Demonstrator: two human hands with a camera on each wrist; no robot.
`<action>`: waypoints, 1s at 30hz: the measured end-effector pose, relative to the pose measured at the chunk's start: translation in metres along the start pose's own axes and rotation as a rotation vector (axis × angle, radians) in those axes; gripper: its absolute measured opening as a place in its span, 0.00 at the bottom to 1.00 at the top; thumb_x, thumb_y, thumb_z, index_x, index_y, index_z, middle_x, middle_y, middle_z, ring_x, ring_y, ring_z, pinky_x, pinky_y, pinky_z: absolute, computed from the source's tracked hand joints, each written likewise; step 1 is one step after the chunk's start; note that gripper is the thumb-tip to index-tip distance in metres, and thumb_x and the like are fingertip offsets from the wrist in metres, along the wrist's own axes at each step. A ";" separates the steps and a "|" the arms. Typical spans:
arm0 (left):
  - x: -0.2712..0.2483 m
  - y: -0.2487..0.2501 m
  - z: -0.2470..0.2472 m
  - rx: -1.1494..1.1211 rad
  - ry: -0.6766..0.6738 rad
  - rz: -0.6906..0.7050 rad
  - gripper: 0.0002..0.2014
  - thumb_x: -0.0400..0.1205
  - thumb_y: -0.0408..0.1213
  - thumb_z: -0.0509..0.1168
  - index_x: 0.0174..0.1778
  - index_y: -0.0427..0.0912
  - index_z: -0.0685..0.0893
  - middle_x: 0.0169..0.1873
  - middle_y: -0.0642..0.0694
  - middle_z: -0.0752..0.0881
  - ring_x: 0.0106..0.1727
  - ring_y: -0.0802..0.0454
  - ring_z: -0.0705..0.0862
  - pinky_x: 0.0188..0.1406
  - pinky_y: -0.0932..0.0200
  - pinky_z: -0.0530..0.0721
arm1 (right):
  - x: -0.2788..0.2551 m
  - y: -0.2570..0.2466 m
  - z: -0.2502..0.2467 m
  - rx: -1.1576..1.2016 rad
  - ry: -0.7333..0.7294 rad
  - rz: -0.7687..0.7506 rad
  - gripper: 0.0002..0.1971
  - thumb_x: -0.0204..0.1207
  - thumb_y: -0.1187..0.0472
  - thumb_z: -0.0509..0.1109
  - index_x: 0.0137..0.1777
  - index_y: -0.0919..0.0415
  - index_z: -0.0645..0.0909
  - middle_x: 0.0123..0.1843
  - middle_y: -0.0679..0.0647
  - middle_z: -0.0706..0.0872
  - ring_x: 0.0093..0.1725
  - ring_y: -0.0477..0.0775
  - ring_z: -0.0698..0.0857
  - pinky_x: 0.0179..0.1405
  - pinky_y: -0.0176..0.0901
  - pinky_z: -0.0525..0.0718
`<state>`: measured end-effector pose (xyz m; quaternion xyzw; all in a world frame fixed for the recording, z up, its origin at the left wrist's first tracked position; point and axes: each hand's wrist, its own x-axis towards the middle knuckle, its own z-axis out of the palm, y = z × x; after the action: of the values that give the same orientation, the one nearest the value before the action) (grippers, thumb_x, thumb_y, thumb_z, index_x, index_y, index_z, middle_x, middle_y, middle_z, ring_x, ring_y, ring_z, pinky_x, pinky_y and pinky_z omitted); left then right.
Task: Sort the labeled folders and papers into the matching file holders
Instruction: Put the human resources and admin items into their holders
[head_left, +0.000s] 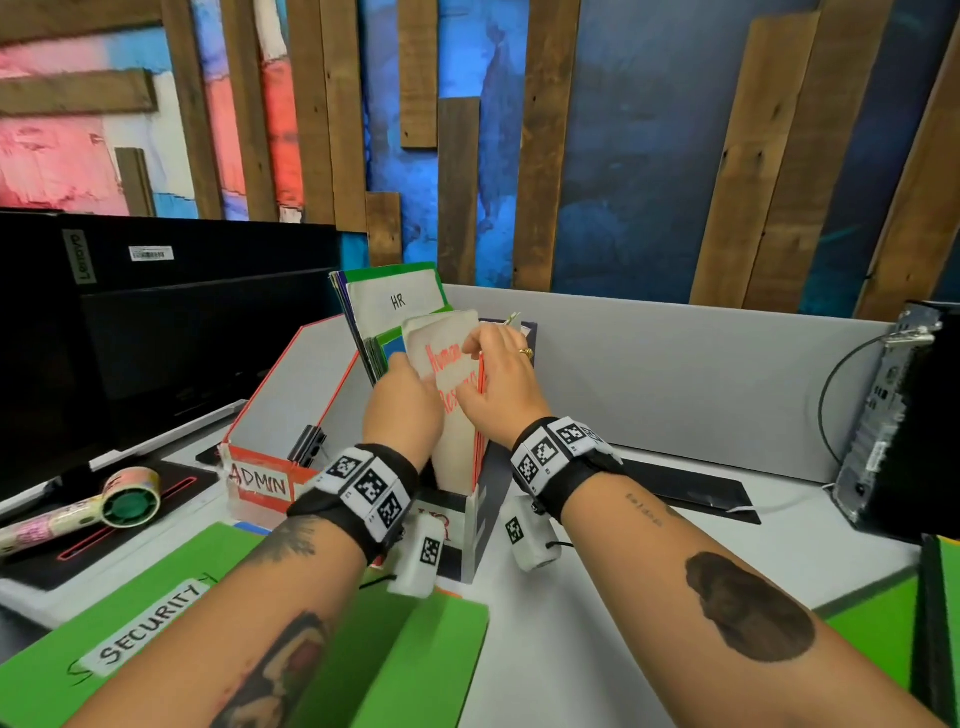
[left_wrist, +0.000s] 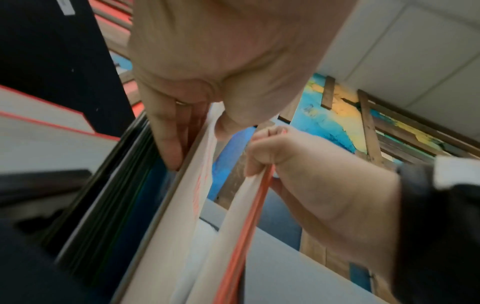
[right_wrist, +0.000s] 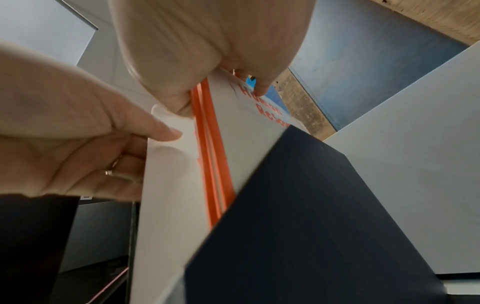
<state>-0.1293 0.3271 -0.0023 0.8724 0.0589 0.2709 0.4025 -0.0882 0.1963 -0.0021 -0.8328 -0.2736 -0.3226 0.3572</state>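
Note:
A white folder with orange edges and red "Human Resources" writing (head_left: 451, 374) stands upright in the navy HR file holder (head_left: 488, 499). My left hand (head_left: 405, 374) pinches a white leaf of it, thumb in front and fingers behind against the other folders. My right hand (head_left: 480, 345) grips the top by the orange edge (right_wrist: 207, 144). In the left wrist view my left hand (left_wrist: 197, 144) has its fingers between the white leaf (left_wrist: 182, 205) and the dark folders. In the right wrist view my right hand (right_wrist: 221, 96) pinches the sheet beside the writing. A green folder labelled HR (head_left: 397, 301) stands behind.
The red-edged ADMIN holder (head_left: 260, 483) stands to the left of the HR one. A green SECURITY folder (head_left: 150, 618) lies at the front left under my forearm. A tape roll (head_left: 130, 496) and a black monitor (head_left: 156, 338) are at the left, and a computer case (head_left: 893, 415) at the right.

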 end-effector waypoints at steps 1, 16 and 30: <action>0.004 0.001 -0.005 0.031 0.009 0.015 0.11 0.88 0.38 0.59 0.62 0.36 0.77 0.53 0.38 0.87 0.51 0.38 0.86 0.52 0.43 0.86 | 0.000 -0.001 0.000 0.001 -0.016 0.008 0.19 0.66 0.69 0.72 0.54 0.57 0.72 0.56 0.50 0.73 0.62 0.52 0.69 0.58 0.47 0.75; -0.004 -0.035 -0.009 0.105 -0.125 -0.173 0.20 0.86 0.49 0.63 0.36 0.37 0.87 0.28 0.43 0.90 0.34 0.43 0.90 0.43 0.50 0.89 | -0.014 -0.033 0.043 0.103 -0.296 0.278 0.45 0.81 0.66 0.65 0.90 0.49 0.40 0.91 0.56 0.49 0.87 0.62 0.61 0.83 0.55 0.66; -0.016 -0.023 -0.014 0.395 -0.365 -0.235 0.05 0.79 0.30 0.73 0.43 0.38 0.82 0.39 0.43 0.87 0.37 0.46 0.83 0.31 0.57 0.78 | -0.039 -0.050 0.048 -0.471 -0.497 0.250 0.23 0.84 0.64 0.65 0.75 0.73 0.64 0.60 0.67 0.87 0.58 0.70 0.88 0.49 0.55 0.84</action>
<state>-0.1480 0.3467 -0.0184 0.9553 0.1379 0.0443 0.2577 -0.1312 0.2540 -0.0354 -0.9722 -0.1663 -0.1181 0.1151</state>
